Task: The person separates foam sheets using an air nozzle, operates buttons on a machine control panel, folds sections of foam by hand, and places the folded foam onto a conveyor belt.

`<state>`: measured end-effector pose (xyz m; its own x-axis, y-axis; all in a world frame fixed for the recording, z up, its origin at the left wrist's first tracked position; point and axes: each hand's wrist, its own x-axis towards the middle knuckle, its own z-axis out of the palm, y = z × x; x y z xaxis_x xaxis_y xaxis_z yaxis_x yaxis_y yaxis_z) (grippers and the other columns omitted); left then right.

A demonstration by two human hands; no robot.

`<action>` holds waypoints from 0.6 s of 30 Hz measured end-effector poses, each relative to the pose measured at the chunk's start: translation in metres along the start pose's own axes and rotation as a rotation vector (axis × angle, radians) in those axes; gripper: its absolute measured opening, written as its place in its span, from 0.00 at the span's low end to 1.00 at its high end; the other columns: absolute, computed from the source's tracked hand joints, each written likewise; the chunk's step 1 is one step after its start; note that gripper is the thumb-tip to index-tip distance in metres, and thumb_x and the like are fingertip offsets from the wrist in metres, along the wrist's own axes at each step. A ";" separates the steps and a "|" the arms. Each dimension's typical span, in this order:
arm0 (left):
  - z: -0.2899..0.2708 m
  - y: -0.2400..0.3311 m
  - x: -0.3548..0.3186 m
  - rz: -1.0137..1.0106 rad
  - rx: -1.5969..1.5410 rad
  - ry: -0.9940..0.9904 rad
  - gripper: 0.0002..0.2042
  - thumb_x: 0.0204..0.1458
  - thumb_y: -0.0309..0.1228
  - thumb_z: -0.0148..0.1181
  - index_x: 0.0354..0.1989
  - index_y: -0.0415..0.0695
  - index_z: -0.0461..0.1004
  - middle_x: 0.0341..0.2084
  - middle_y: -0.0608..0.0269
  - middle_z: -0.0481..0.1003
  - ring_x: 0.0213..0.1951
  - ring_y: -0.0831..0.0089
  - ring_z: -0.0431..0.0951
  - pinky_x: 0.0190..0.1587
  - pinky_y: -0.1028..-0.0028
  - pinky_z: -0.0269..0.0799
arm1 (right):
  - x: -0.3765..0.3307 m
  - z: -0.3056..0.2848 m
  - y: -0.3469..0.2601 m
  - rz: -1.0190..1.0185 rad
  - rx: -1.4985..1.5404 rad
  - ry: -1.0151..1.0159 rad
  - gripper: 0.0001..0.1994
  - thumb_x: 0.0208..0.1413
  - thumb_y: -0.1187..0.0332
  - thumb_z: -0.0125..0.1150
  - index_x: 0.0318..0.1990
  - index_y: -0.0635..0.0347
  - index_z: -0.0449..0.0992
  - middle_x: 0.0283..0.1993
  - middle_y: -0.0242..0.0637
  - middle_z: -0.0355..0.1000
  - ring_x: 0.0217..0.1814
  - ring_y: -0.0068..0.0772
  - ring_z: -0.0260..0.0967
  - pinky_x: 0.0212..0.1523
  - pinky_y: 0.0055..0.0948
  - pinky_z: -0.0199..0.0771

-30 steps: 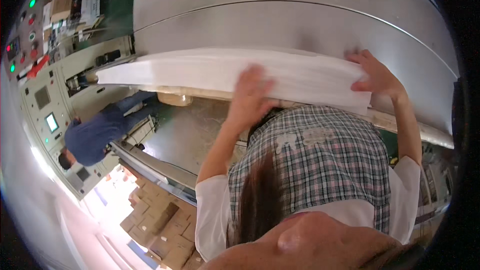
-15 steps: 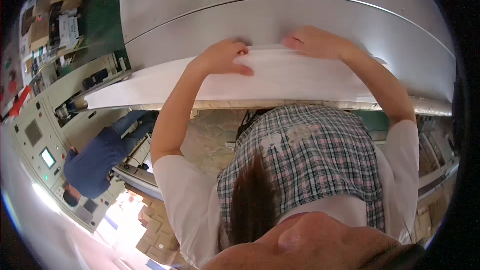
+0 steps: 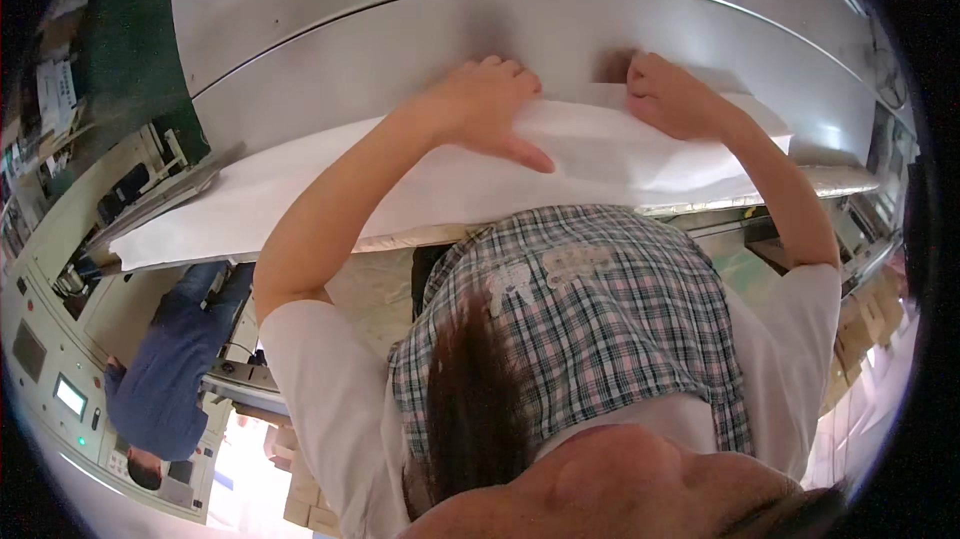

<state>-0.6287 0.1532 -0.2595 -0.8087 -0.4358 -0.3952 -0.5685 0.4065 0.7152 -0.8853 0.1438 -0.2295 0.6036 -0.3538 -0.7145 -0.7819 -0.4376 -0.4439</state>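
A long white sheet [image 3: 430, 184] of paper or thin cloth lies across the ledge in front of me, its right end a little raised. My left hand [image 3: 490, 109] rests over the far edge of this sheet, fingers stretched away from me and thumb spread apart on the white surface. Farther right, my right hand [image 3: 675, 99] is closed at the far edge, its fingers curled down with the sheet's edge at them; the fingertips are partly hidden.
A broad grey metal panel [image 3: 360, 54] rises behind the sheet. A light-coloured strip [image 3: 415, 237] runs along the ledge's near edge. At left, a person in blue [image 3: 165, 389] is beside a control cabinet [image 3: 40, 379] with a lit screen. Cardboard boxes [image 3: 865, 334] are at right.
My hands have moved apart, the right one rightward and curling closed, the left thumb spreading. My view has shifted, and the sheet now lies slanted, its right end lifted.
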 end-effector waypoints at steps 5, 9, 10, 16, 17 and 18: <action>0.010 0.001 0.004 0.076 0.136 -0.248 0.36 0.31 0.62 0.57 0.32 0.34 0.72 0.35 0.46 0.70 0.41 0.54 0.68 0.43 0.62 0.65 | -0.007 0.036 0.014 -0.060 0.362 0.374 0.13 0.55 0.65 0.45 0.35 0.66 0.72 0.36 0.41 0.70 0.44 0.39 0.62 0.48 0.35 0.61; 0.027 -0.021 0.004 0.128 -0.006 -0.169 0.36 0.31 0.60 0.59 0.30 0.31 0.72 0.32 0.45 0.72 0.39 0.53 0.70 0.40 0.61 0.66 | -0.026 0.037 0.041 0.265 0.518 0.074 0.14 0.54 0.60 0.47 0.33 0.65 0.70 0.29 0.36 0.68 0.34 0.26 0.62 0.40 0.27 0.63; 0.022 -0.021 -0.004 0.059 -0.129 -0.225 0.35 0.31 0.59 0.60 0.32 0.32 0.72 0.32 0.46 0.72 0.40 0.54 0.70 0.40 0.62 0.66 | -0.029 0.035 0.045 0.327 0.574 0.006 0.15 0.54 0.59 0.48 0.34 0.65 0.70 0.30 0.35 0.68 0.34 0.25 0.62 0.40 0.26 0.63; 0.019 -0.088 -0.085 -0.192 -0.224 -0.363 0.35 0.31 0.54 0.63 0.44 0.39 0.68 0.40 0.51 0.70 0.43 0.60 0.70 0.43 0.65 0.65 | -0.018 0.043 0.061 0.158 0.962 -0.030 0.15 0.53 0.58 0.50 0.38 0.61 0.69 0.31 0.29 0.66 0.35 0.20 0.61 0.35 0.20 0.63; 0.013 -0.090 -0.102 -0.226 -0.216 -0.324 0.34 0.32 0.54 0.63 0.43 0.39 0.68 0.40 0.52 0.70 0.43 0.60 0.70 0.42 0.65 0.65 | -0.022 0.043 0.058 0.069 1.148 0.020 0.17 0.52 0.56 0.51 0.41 0.61 0.69 0.31 0.28 0.67 0.36 0.19 0.62 0.34 0.20 0.64; 0.006 -0.090 -0.112 -0.234 -0.204 -0.283 0.33 0.33 0.54 0.63 0.42 0.39 0.69 0.39 0.53 0.70 0.42 0.60 0.70 0.42 0.66 0.65 | -0.030 0.043 0.059 0.087 1.148 0.048 0.17 0.52 0.56 0.51 0.41 0.61 0.69 0.31 0.28 0.67 0.36 0.19 0.62 0.34 0.20 0.64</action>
<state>-0.4877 0.1699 -0.2828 -0.6870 -0.2482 -0.6830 -0.7233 0.1429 0.6756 -0.9561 0.1637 -0.2573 0.5263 -0.3879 -0.7567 -0.4873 0.5917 -0.6422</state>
